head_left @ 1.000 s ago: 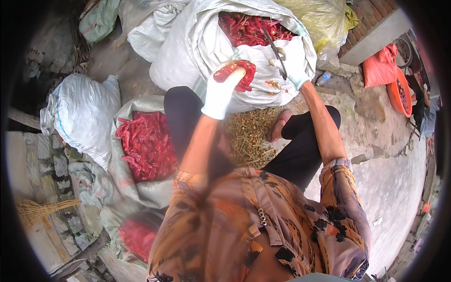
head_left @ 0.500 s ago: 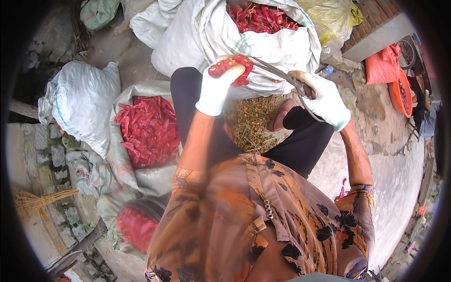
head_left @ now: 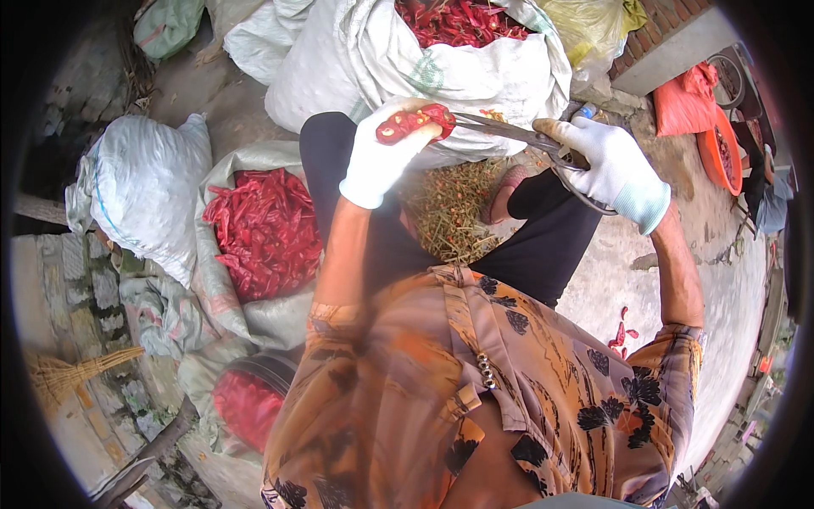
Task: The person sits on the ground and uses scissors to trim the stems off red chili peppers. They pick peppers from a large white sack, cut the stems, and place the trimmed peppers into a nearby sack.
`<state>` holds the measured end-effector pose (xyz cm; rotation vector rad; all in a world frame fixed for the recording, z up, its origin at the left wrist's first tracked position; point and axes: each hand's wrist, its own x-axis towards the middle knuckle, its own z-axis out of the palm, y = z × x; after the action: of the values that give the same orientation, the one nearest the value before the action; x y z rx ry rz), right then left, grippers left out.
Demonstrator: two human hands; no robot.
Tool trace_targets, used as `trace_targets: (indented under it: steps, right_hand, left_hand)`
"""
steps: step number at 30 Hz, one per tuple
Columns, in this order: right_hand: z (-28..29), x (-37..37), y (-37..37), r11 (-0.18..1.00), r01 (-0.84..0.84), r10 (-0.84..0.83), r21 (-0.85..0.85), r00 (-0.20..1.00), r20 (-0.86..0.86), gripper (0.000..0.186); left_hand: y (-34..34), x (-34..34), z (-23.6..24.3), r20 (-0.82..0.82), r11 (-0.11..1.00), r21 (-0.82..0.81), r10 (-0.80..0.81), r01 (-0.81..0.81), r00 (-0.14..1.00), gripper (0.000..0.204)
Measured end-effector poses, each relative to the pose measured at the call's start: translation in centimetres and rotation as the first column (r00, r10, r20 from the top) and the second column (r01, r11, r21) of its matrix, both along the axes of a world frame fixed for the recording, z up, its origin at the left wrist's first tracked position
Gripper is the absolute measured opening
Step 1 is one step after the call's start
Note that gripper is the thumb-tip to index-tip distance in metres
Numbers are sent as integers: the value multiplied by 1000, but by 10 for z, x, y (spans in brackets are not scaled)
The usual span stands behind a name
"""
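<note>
A small bunch of dried red chilies (head_left: 397,127) is gripped in my white-gloved left hand (head_left: 373,161), with pale cut ends showing. My right hand (head_left: 606,161), also gloved, is closed on the handles of dark metal scissors (head_left: 509,130). The blades point left, and their tips reach the right end of the chilies. Cut stems (head_left: 449,208) lie in a heap on the ground between my legs. Straight ahead stands a big white woven sack (head_left: 500,93) filled with red chilies (head_left: 458,24). At my left, an open sack (head_left: 222,293) holds more red chilies (head_left: 263,233).
A full white sack (head_left: 153,187) stands at the far left, near a straw broom (head_left: 80,369). A dark-rimmed container of red chilies (head_left: 246,403) sits by my left side. On the right are a red bag (head_left: 682,106) and an orange basin (head_left: 712,157). Loose chilies (head_left: 623,331) lie on the concrete.
My right hand and the scissors have moved right and slightly down. The chilies in my left hand are turned so their cut ends show more. Small yellowish bits appear above the blades.
</note>
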<state>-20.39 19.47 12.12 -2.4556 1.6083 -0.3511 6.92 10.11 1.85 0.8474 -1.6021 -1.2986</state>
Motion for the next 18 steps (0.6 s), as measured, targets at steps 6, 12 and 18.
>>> trace_targets:
  steps: [6,12,18]
  right_hand:
    - [-14,10,12,994,109,-109,20,994,-8,43]
    - [-31,20,15,985,174,-174,6,984,-40,45]
    - [-66,37,15,970,244,-244,23,950,195,42]
  left_hand:
    - [7,-12,-11,37,982,-159,106,-99,994,25]
    - [8,-21,-28,-10,980,-125,157,-157,988,22]
    - [21,-39,-34,-274,924,326,295,-200,915,29]
